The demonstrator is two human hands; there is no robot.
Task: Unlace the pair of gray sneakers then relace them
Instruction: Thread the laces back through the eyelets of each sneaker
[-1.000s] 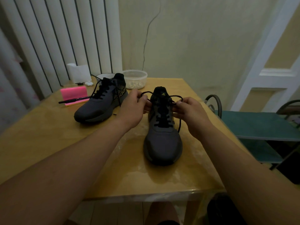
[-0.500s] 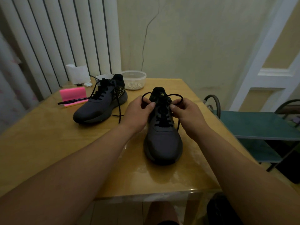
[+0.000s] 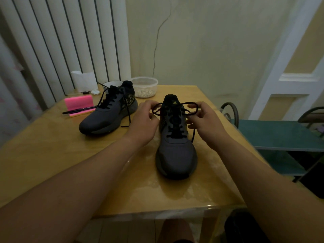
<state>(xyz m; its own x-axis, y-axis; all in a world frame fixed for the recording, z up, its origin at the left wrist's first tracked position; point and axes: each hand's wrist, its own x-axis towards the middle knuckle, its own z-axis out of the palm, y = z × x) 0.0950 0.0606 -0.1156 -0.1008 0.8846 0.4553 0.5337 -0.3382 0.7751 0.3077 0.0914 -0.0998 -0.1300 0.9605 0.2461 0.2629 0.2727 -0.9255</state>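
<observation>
The other sneaker (image 3: pixel 107 116) sits left on the table (image 3: pixel 52 155), toe angled near-left. The left hand (image 3: pixel 143 123) pinches one loop. The near sneaker (image 3: pixel 176 148) lies mid-table, lengthwise, toe toward the person. The right hand (image 3: pixel 205 123) pinches the other loop. The lace (image 3: pixel 193 134) looks soft and slippery, so I'd grip close to the knot.

My left hand (image 3: pixel 142 123) hides 1 flank of the near sneaker (image 3: pixel 176 151) (by the collar); the tub (image 3: pixel 144 83) holds something indistinct.

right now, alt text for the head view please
The left hand and right hand each pinch a black lace loop over the near gray sneaker on a wooden table. A second sneaker sits farther left, laces loose.
</observation>
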